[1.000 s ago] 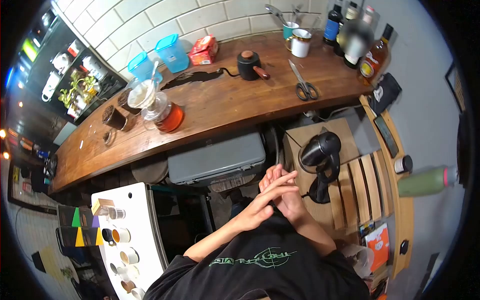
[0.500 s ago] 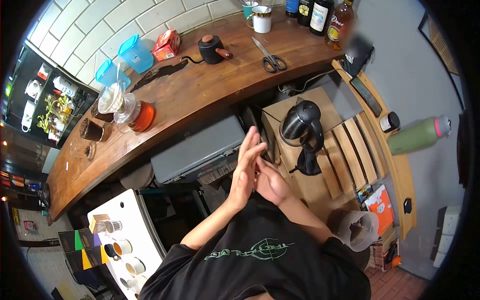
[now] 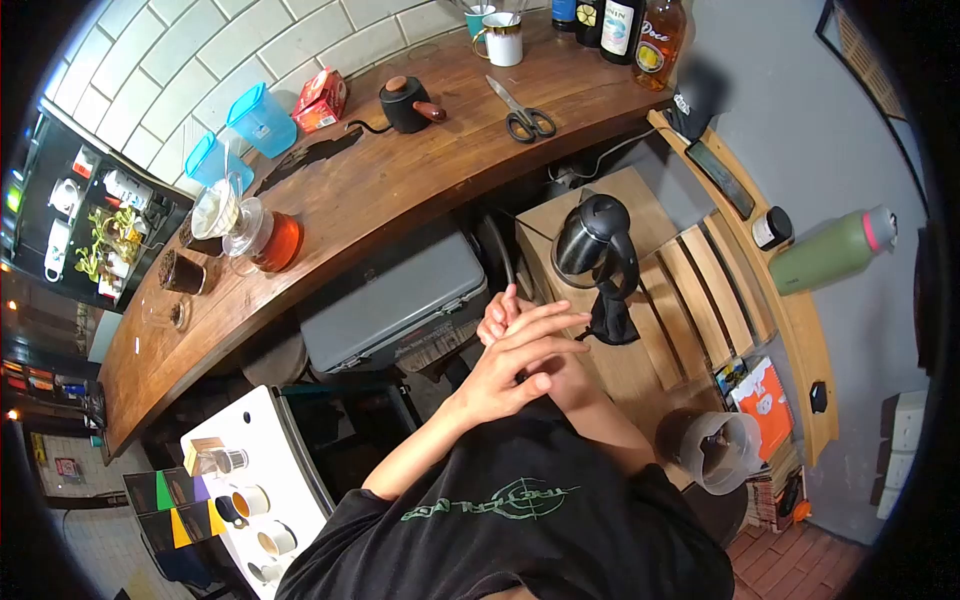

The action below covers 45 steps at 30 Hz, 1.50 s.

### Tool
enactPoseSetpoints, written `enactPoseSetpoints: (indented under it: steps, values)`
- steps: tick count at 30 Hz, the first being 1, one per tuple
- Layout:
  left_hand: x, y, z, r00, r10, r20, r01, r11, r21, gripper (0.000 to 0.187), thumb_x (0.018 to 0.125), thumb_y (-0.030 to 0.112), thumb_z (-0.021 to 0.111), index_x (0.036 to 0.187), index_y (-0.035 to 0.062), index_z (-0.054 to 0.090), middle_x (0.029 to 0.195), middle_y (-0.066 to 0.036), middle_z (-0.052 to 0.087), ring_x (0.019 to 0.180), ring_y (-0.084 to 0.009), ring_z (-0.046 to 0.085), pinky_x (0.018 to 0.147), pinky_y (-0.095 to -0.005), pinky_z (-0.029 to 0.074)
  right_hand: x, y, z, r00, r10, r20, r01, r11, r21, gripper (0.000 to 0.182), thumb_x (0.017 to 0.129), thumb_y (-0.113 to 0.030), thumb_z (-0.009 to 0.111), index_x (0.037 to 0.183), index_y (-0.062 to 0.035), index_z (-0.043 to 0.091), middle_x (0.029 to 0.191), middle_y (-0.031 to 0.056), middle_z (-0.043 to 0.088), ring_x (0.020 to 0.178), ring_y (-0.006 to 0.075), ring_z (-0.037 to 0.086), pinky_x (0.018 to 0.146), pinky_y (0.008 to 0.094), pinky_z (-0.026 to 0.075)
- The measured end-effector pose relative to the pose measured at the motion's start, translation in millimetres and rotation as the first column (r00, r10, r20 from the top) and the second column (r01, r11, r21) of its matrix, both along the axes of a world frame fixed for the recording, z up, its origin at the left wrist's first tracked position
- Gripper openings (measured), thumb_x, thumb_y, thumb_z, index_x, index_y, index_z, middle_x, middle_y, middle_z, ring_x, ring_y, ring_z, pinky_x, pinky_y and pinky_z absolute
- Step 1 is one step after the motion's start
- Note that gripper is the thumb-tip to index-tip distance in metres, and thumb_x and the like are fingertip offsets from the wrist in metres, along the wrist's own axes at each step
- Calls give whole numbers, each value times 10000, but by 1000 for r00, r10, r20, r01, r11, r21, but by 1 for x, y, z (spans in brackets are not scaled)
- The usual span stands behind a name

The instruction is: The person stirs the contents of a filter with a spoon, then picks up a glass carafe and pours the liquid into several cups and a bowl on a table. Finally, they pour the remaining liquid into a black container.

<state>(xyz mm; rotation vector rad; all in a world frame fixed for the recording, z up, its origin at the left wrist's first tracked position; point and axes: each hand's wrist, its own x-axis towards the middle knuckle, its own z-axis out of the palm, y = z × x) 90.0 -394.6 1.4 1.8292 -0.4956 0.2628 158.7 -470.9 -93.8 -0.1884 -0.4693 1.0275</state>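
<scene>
Wooden counter [image 3: 370, 170] — bears scissors [image 3: 522, 112], black lidded pot [image 3: 404, 104], red box [image 3: 321, 99]. White table [image 3: 262, 425] — several cups [image 3: 275, 539].

Green bottle [image 3: 833, 250] with a pink band, black kettle [image 3: 592, 240], amber liquid [image 3: 281, 243], translucent blue container [image 3: 262, 120], white brick-patterned tiles [image 3: 215, 52]

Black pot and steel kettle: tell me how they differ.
The black pot has a dull black body; the steel kettle is shiny metal.
The pot's handle is reddish-brown wood; the kettle's is black.
The pot stands on the counter; the kettle is lower, on a wooden surface.
Both have lids on.
</scene>
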Motion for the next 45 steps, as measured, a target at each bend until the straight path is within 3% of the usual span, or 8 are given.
enactPoseSetpoints:
  steps: [4,8,16,28,29,33,41,45]
  values:
    - [-12,11,8,977,205,66,-197,974,-110,787,955,700,344,1208,32,674,1506,-246,401,1431,-371,338,1162,-538,178,4,-25,38,994,-55,90,85,922,-378,239,994,-142,517,1224,-76,529,1118,33,541,1001,109,524,904,263,437]
    - [-14,14,-3,980,192,-54,-190,813,-550,841,962,704,314,1297,-13,599,1598,-236,221,1463,-353,269,1177,-491,183,16,-19,62,954,-102,281,173,955,-241,271,1048,-245,510,1213,-42,577,1066,-5,577,997,93,533,878,284,427]
    - [-18,15,-9,985,169,-22,-158,863,-480,852,961,709,278,1219,-2,672,1603,-248,211,1513,-360,131,1203,-496,83,8,0,42,987,-59,-151,18,966,-259,282,1024,-391,530,1066,-124,612,1038,-27,614,1005,100,562,857,268,423]
    - [-18,9,-18,988,103,-117,-148,854,-498,877,976,703,192,1191,11,686,1600,-244,232,1491,-372,196,1199,-501,83,-4,10,19,995,14,-102,-30,987,-156,163,1021,-257,513,1065,-120,589,1002,-4,591,1021,135,557,934,319,445]
    - [-18,8,-17,988,102,-118,-148,854,-498,877,976,703,192,1191,11,686,1600,-244,232,1491,-372,196,1199,-501,83,-8,14,17,958,-94,-271,-13,930,-368,357,1052,-408,447,829,-130,428,765,-15,395,759,152,424,747,302,410]
    - [-15,10,2,999,35,-37,-36,998,-48,835,963,708,290,1179,3,680,1442,-251,491,1459,-391,278,1169,-530,181,-1,20,4,980,-17,-196,-22,980,-198,392,1048,-451,455,807,-147,395,712,-29,339,678,119,341,677,269,364]
    - [-43,49,-27,887,388,-251,-459,676,-577,103,992,98,551,1066,26,557,964,-39,553,905,-147,545,880,-265,433,34,7,47,914,-120,387,261,905,-336,365,1076,-262,427,873,-29,621,982,78,645,884,144,591,857,293,462]
    - [-49,59,-22,888,380,-260,-456,640,-619,288,936,21,631,1170,65,469,1062,-26,479,991,-121,484,901,-259,395,7,25,86,851,-80,519,357,814,-458,218,1048,-176,482,1059,-13,626,1018,57,622,936,121,588,867,269,461]
